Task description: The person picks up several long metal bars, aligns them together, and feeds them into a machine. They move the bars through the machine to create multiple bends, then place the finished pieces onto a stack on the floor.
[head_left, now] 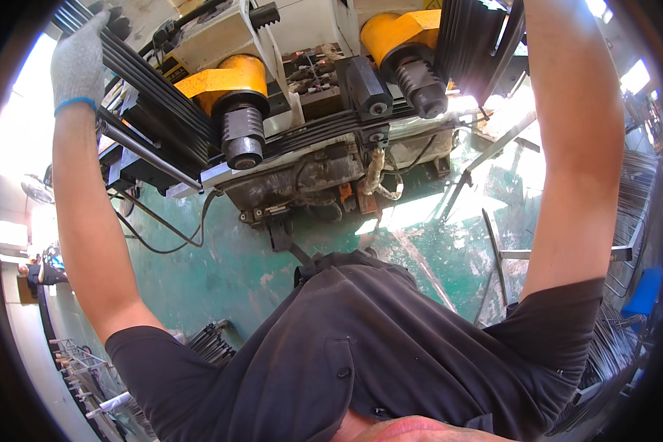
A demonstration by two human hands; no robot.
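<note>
My left hand (79, 65), in a grey knitted glove with a blue cuff, is at the far upper left. It grips the outer end of a row of black metal rods (151, 81); dark finger shapes show past the rods, partly hidden. The rods slope down to a bending machine (302, 147) and run on through its middle. Two yellow arms with dark ribbed rollers (243, 136) stand over them, one on each side. More black rods (468, 44) rise at the upper right. My right forearm (574, 110) reaches up past the top edge, so the right hand is out of view.
A steel bar (151, 151) and a black cable (166, 250) lie beside the machine's left side. A metal frame (512, 254) stands on the worn green floor (272, 287) at right. Bundles of thin rods (615, 339) and a blue object (644, 292) are at the right rim.
</note>
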